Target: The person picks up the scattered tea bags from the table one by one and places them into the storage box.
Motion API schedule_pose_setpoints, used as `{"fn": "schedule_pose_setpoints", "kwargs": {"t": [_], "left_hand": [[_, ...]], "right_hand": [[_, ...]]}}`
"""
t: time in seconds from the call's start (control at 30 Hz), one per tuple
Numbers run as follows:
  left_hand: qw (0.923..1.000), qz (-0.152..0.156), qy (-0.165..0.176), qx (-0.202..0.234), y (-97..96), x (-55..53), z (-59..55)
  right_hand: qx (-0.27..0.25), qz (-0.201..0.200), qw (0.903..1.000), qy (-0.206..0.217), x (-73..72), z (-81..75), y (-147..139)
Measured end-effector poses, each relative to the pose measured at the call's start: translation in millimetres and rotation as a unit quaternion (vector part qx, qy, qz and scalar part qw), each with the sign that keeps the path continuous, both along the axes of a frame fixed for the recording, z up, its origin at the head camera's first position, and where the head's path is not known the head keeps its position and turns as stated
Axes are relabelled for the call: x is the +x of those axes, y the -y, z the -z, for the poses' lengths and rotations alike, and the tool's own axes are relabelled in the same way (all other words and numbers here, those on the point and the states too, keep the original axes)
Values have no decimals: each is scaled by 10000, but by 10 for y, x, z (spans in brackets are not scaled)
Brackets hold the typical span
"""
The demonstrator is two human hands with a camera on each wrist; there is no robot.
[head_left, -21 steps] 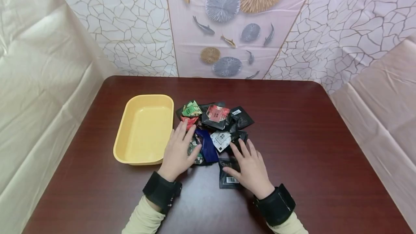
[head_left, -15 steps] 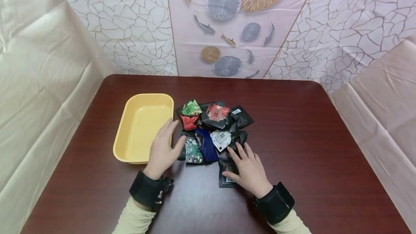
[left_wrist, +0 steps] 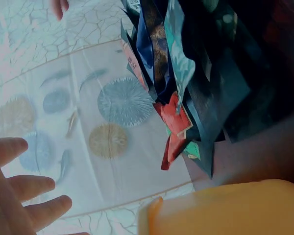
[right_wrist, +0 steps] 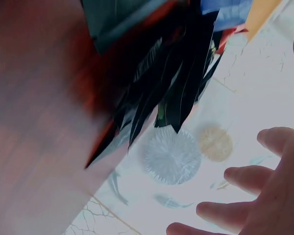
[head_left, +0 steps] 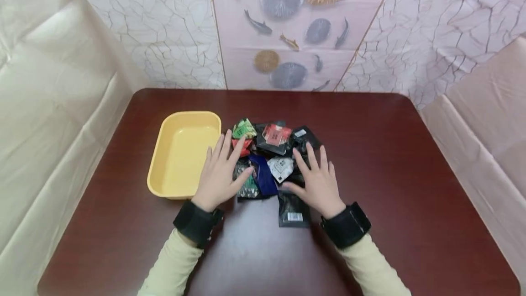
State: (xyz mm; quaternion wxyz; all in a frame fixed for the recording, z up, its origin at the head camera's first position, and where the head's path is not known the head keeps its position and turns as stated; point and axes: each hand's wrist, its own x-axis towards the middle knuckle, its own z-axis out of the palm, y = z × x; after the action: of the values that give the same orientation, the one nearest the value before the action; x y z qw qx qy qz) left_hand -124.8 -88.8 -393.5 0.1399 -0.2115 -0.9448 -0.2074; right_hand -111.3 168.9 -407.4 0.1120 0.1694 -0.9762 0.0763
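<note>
A loose pile of small sachets lies on the table in the head view: a blue sachet [head_left: 264,175], a white-labelled sachet [head_left: 281,168], a green-labelled sachet [head_left: 244,128], a black sachet with a red label [head_left: 276,137] and several others. Over the pile's left side hovers my left hand [head_left: 218,172], fingers spread, holding nothing. My right hand [head_left: 321,184] is spread over the right side, also holding nothing, above a black sachet with a barcode [head_left: 294,211]. Both wrist views show the fingers apart from the sachets. The hands partly cover some sachets.
A yellow tray [head_left: 176,159] stands left of the pile, right beside my left hand. The dark red table [head_left: 390,163] extends to the right and in front. Patterned cloth [head_left: 168,31] hangs behind the far edge.
My left hand shifted left off the pile, then came back forward and right over it. My right hand has moved forward, uncovering the barcode sachet. The view has tilted slightly downward.
</note>
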Motion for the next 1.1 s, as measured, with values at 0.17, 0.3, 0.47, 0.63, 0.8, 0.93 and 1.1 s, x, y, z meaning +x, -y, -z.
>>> {"fn": "schedule_pose_setpoints", "kwargs": {"t": [0.17, 0.3, 0.47, 0.63, 0.8, 0.93, 1.1], "left_hand": [[9998, -47, -101, -165, -51, -28, 52], [9998, -73, -4, -193, -31, -43, 53], [9952, -199, -690, 665, 71, -14, 60], [9793, -839, -1233, 1371, 433, 28, 52], [9689, -1924, -771, 1351, 920, 98, 61], [9574, -2629, 20, 1193, 1233, 142, 108], [9345, -2897, 1217, 1674, 1434, 156, 268]], "right_hand": [[-67, 146, 9999, 27, -99, 26, 24], [-133, 89, 9998, 76, -116, -20, 43], [-307, -663, 9973, -38, 58, 44, 32], [-198, -1759, 9842, -8, 298, 143, 19], [280, -2332, 9714, 360, 414, 165, 44], [804, -2432, 9619, 955, 416, 185, 66], [1113, -2420, 9496, 1655, 397, 210, 78]]}}
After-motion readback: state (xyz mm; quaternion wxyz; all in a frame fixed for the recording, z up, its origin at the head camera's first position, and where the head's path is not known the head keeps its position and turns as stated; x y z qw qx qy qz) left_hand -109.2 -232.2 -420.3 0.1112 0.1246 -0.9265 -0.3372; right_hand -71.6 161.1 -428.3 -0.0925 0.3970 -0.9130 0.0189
